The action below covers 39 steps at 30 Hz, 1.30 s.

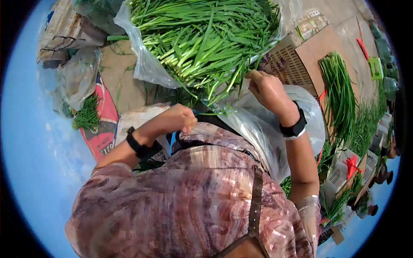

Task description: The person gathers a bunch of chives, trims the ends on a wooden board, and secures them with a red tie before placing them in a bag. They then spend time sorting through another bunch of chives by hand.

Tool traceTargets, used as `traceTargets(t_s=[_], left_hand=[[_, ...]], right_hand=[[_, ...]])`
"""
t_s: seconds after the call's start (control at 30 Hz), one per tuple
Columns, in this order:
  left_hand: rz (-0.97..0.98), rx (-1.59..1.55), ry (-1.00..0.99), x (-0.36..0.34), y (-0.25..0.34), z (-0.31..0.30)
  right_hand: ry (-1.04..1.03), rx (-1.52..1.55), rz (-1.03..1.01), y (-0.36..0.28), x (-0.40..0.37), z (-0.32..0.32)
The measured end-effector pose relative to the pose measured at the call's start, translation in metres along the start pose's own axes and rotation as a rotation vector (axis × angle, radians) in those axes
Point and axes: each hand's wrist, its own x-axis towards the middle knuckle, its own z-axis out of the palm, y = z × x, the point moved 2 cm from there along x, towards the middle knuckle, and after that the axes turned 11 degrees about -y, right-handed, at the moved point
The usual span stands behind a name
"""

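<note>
A big heap of garlic chives [202,43], green with pale stalk ends, fills a clear plastic bag [140,56] in front of me. My left hand [178,118] is closed, held low in front of my waist. From its fingertips a thin green strand [217,113] stretches to the right. My right hand [269,90] has its fingers curled together at the heap's near right edge, touching or almost touching the leaves. What lies between those fingertips is too small to make out. A clear plastic sheet [284,124] covers my lap under the right wrist.
A tidy bunch of chives [337,86] lies on cardboard [314,49] at the right. Near it are a green box [376,68] and red ties [352,165]. At the left, a small green bunch [88,114] rests by a red printed sack [101,142].
</note>
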Motion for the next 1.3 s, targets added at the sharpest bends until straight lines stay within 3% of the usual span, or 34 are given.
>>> traceTargets(t_s=[0.07, 0.13, 0.2, 0.27, 0.33, 0.37, 0.47, 0.53, 0.57, 0.6, 0.73, 0.87, 0.9, 1.0, 1.17, 1.27, 1.3], left_hand=[[0.032, 0.239, 0.070, 0.038, -0.066, -0.019], [0.069, 0.133, 0.195, 0.050, -0.077, -0.022], [0.118, -0.313, 0.380, 0.062, -0.055, -0.014], [0.481, -0.129, 0.176, 0.072, -0.051, -0.022], [0.187, -0.957, -0.146, 0.072, -0.043, -0.019], [0.075, -0.979, -0.082, 0.070, -0.040, -0.017], [-0.187, -0.229, 0.224, 0.048, -0.017, -0.011], [-0.084, 0.046, 0.300, 0.028, 0.017, 0.001], [-0.032, 0.186, 0.338, 0.018, 0.034, 0.008], [0.022, 0.325, 0.376, 0.011, 0.047, 0.014], [0.328, 0.567, 0.491, 0.030, 0.056, 0.037], [0.132, 0.400, 0.523, 0.061, 0.029, 0.038], [0.163, 0.422, 0.577, 0.066, 0.024, 0.037], [0.108, 0.305, 0.285, 0.077, 0.027, 0.030], [0.165, 0.518, 0.337, 0.076, 0.037, 0.050], [0.167, 0.568, 0.343, 0.074, 0.047, 0.058], [0.168, 0.608, 0.335, 0.076, 0.046, 0.060]], right_hand=[[0.048, 0.012, -0.022, -0.004, 0.005, 0.000], [0.126, 0.094, 0.071, 0.010, 0.006, 0.006], [-0.049, 0.159, 0.269, 0.033, 0.004, 0.010], [-0.156, 0.212, 0.329, 0.041, 0.002, 0.025], [-0.172, 0.219, 0.346, 0.046, 0.002, 0.035], [-0.140, 0.198, 0.335, 0.041, 0.005, 0.038], [-0.181, 0.164, 0.360, 0.067, 0.013, 0.081], [-0.233, 0.205, 0.304, 0.075, 0.022, 0.102], [-0.282, 0.300, 0.395, 0.077, 0.027, 0.114], [-0.256, 0.431, 0.340, 0.080, 0.027, 0.126], [-0.276, 0.647, 0.256, 0.071, 0.027, 0.131], [-0.289, 0.613, 0.264, 0.065, 0.022, 0.116], [-0.284, 0.634, 0.270, 0.060, 0.021, 0.109], [-0.272, 0.835, 0.305, 0.031, 0.010, 0.087], [-0.285, 1.110, 0.395, -0.004, -0.007, 0.054], [-0.336, 0.991, 0.466, -0.011, -0.008, 0.045], [-0.261, 0.949, 0.403, -0.014, -0.009, 0.046]])
